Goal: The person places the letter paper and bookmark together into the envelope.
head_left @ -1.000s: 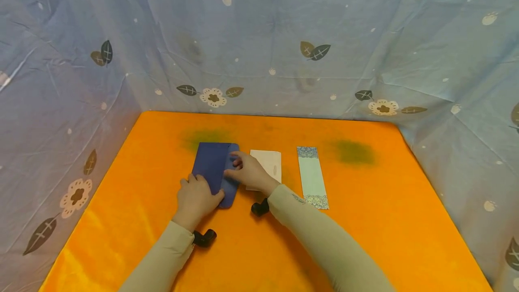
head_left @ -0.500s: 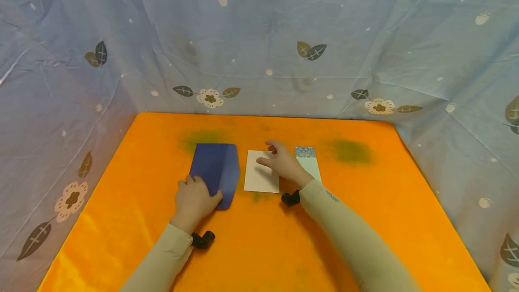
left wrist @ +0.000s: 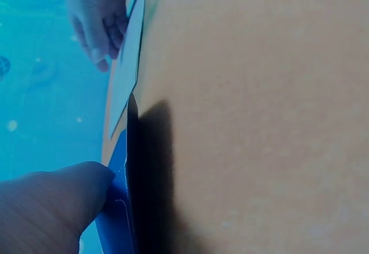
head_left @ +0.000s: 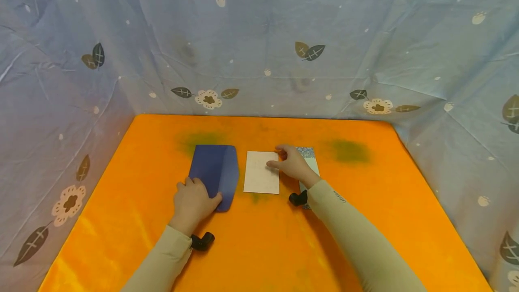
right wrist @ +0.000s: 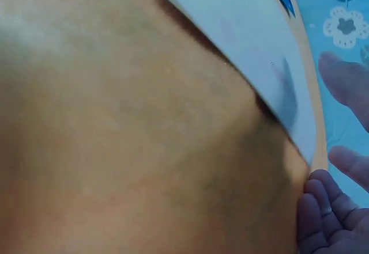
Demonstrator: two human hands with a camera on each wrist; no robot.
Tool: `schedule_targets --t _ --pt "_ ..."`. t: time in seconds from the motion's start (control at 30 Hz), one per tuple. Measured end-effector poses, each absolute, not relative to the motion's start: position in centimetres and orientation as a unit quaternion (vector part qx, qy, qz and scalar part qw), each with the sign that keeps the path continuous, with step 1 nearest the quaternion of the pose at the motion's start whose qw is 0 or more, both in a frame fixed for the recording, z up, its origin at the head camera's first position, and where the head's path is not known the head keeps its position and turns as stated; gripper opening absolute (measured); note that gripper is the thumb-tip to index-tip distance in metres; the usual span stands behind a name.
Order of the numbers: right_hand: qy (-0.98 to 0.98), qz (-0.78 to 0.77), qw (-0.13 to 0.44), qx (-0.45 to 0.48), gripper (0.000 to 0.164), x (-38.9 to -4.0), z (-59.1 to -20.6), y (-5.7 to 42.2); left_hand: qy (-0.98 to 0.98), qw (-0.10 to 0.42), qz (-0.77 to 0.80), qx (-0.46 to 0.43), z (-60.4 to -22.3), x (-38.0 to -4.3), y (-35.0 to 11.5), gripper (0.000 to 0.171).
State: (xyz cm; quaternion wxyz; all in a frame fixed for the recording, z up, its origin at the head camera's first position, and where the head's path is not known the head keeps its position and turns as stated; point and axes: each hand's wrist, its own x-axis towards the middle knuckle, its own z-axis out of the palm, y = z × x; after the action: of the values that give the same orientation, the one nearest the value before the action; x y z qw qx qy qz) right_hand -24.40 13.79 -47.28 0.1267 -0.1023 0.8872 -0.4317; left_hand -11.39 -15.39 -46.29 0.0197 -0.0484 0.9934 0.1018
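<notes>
A dark blue paper envelope point(head_left: 208, 161) lies at the left with its lighter flap point(head_left: 230, 177) spread toward the right. My left hand point(head_left: 191, 205) rests on its lower part, fingers at the left edge and thumb near the flap's fold. The left wrist view has that thumb point(left wrist: 66, 199) on the blue paper. Right of the envelope is a white card point(head_left: 259, 173). My right hand point(head_left: 295, 166) is at its right edge, thumb over the card. In the right wrist view, thumb and fingers point(right wrist: 340, 205) stand apart around the corner of the card point(right wrist: 248, 46).
A pale green strip point(head_left: 311, 162) with lacy patterned ends lies to the right, partly hidden under my right hand and wrist. An orange cloth point(head_left: 259, 247) covers the table. Patterned blue-grey fabric point(head_left: 259, 35) walls it at the back and sides. Black wrist cameras point(head_left: 202, 241) sit below both hands.
My right hand has left the envelope's flap and moved right, across the white card to its right edge. The card now shows almost whole. My left hand has stayed on the envelope.
</notes>
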Motion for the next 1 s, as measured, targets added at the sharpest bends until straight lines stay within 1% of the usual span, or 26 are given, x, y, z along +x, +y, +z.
schedule_targets --t 0.37,0.6,1.0 --pt "0.873 -0.450 0.155 -0.106 0.069 -24.63 -47.84 14.01 0.994 0.030 0.096 -0.049 -46.22 -11.37 -15.34 0.091" --pt "0.875 -0.443 0.161 -0.109 0.073 -24.64 -47.96 13.84 0.994 0.019 0.100 -0.044 -46.30 -11.35 -15.36 0.090" --pt "0.886 -0.419 0.165 -0.108 0.061 -24.81 -47.71 13.45 0.994 0.019 0.093 -0.047 -46.62 -11.46 -15.38 0.091"
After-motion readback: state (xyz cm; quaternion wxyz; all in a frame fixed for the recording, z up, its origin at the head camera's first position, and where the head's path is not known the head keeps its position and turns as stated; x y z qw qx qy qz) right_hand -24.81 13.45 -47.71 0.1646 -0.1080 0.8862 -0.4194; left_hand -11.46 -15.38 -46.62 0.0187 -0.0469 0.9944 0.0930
